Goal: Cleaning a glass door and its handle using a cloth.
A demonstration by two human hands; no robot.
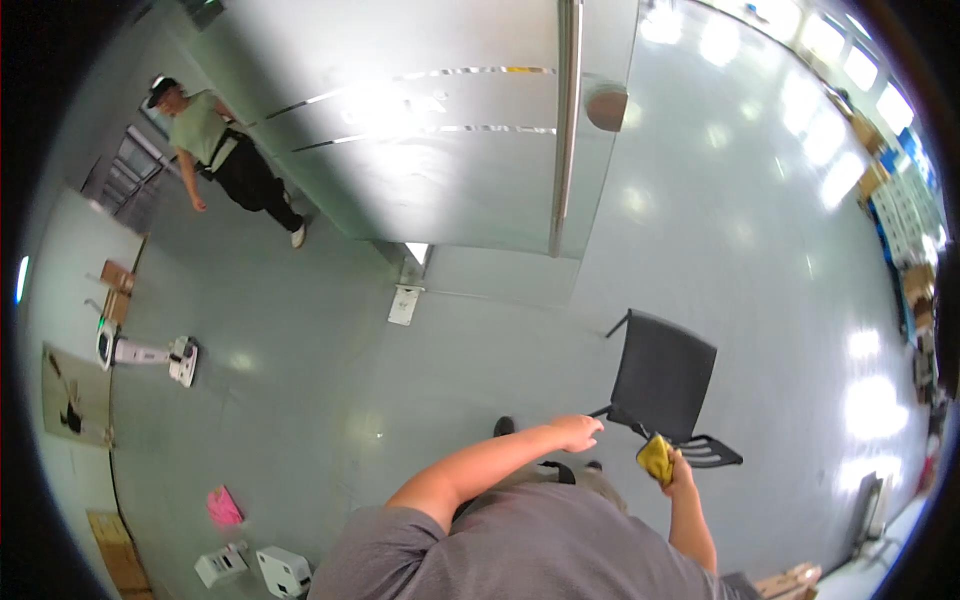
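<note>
A folded yellow cloth [656,460] is gripped in my right hand [681,474], beside the chair's slotted backrest. In front of me stands a black chair [665,372], its flat seat facing up and its backrest turned toward my right side. My left hand [577,432] reaches across my front with its fingers stretched out and holds nothing that I can see. It is close to a chair leg at the seat's near left corner, apart from the cloth.
Ahead is a large frosted glass door [420,170] with a long metal handle [566,150]. A person [228,150] walks beyond it at far left. A white wheeled machine [150,352], a pink cloth [224,507] and white boxes [284,572] lie to the left. Shelved goods [900,225] line the right.
</note>
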